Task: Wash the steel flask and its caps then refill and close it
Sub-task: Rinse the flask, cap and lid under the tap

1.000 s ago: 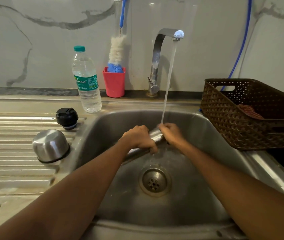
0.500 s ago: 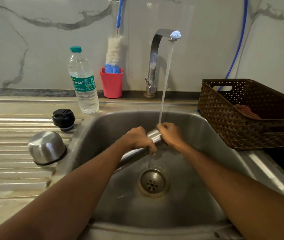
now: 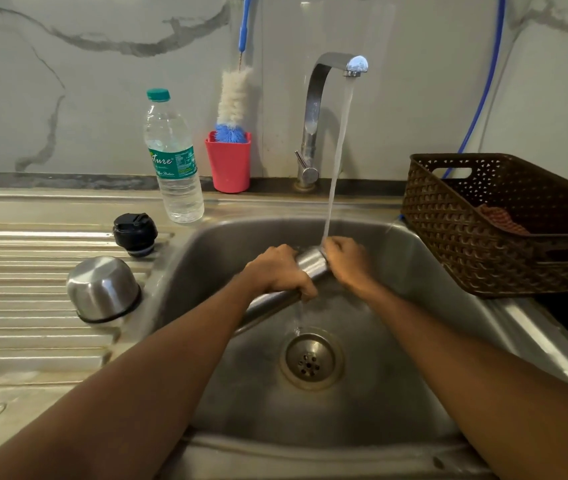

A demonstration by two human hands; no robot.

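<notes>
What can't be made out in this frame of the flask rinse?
Mouth of the steel flask: head view, covered by the right hand, so whether water enters is unclear.
Its base: hidden behind the left hand and forearm.
Most of the red cloth: behind the brown basket wall.
Top of the brush handle: cut off by the upper edge.
Small print on the water bottle label: too small.

The left hand [image 3: 277, 271] and right hand [image 3: 348, 261] grip the flask [image 3: 310, 263] slantwise across the middle of the sink basin [image 3: 396, 393], under the stream [image 3: 339, 150] from the tap [image 3: 313, 109], barring passage there. Below them the basin floor round the drain [image 3: 310, 362] offers room. The brown basket [image 3: 466, 230] walls the right rim. On the draining board [image 3: 16, 306] the steel cap [image 3: 102, 289] and black cap [image 3: 134, 233] stand near the basin's edge; the bottle [image 3: 175, 161] and red cup [image 3: 228, 164] with its brush [image 3: 234, 98] line the back ledge.
</notes>
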